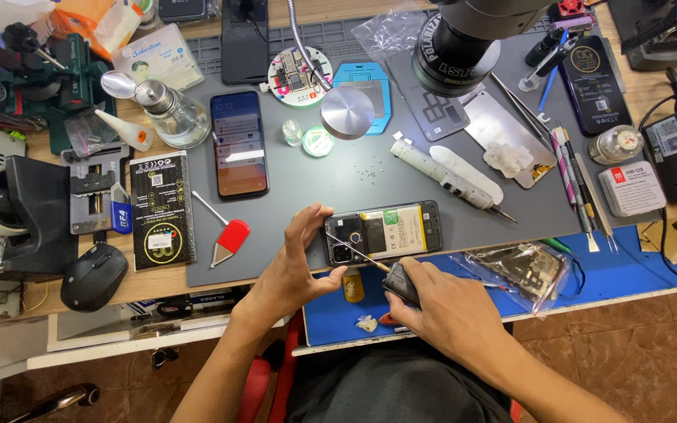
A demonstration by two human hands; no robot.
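- Left hand (295,262) pinches the end of the opened phone (384,233), thumb under and fingers over, pinning it flat at the near edge of the grey mat (338,176).
- Right hand (440,309) is wrapped around a dark-handled screwdriver (370,258), its thin shaft angled up to the camera end of the phone, tip touching or just above it — hard to tell which.
- The phone lies back-off, its battery exposed in the middle, between both hands.
- Risk, as I judge it: the tip slips off a screw head and skates across the board or towards the battery, if the angle stays this shallow.
- Tiny screws (366,168) lie loose on the mat; a nudge could scatter them.
- A second phone (238,145), screen lit, lies well apart to the left, a red-handled scraper (229,236) below it.
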